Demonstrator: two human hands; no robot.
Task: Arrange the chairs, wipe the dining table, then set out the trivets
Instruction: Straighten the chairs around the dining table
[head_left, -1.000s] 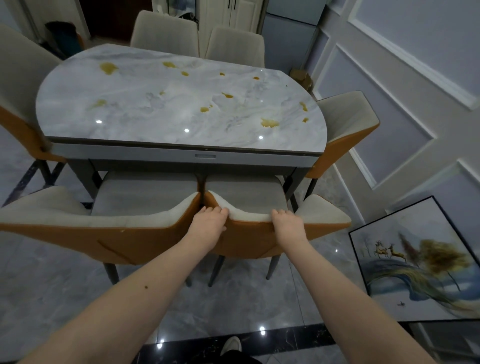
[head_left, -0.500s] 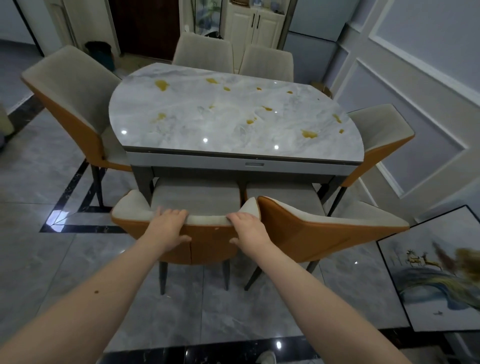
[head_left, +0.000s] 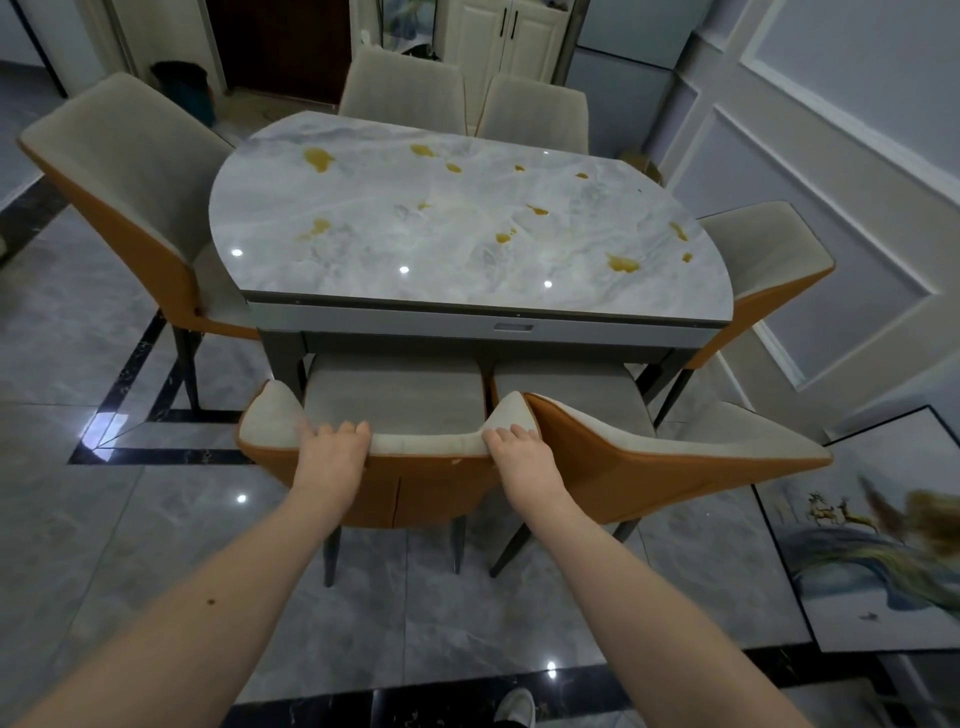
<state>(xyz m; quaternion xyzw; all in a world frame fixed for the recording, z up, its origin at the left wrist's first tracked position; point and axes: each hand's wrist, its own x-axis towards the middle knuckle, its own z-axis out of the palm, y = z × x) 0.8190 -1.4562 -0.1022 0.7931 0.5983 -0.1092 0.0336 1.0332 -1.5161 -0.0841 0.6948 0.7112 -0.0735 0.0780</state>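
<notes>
A grey marble dining table (head_left: 467, 270) stands in front of me, spotted with several yellow-brown stains (head_left: 621, 263). Both hands hold the backrest top of the near left chair (head_left: 415, 488), beige inside and orange behind. My left hand (head_left: 332, 449) grips its left part, my right hand (head_left: 519, 452) its right end. Its seat sits partly under the table. The near right chair (head_left: 649, 462) touches it at an angle. More chairs stand at the left end (head_left: 135, 171), the right end (head_left: 763, 254) and the far side (head_left: 405, 88). No trivets or cloth are in view.
A framed deer painting (head_left: 883, 530) leans on the floor at the right, close to the panelled wall (head_left: 831, 130). A white cabinet (head_left: 504, 41) and a dark doorway are beyond the table. Grey tiled floor with a black border lies to the left. My shoe (head_left: 517, 706) shows at the bottom.
Both hands left the near right chair and took hold of the near left chair's backrest a second ago. Since half a second ago they keep that grip, and the view has barely shifted.
</notes>
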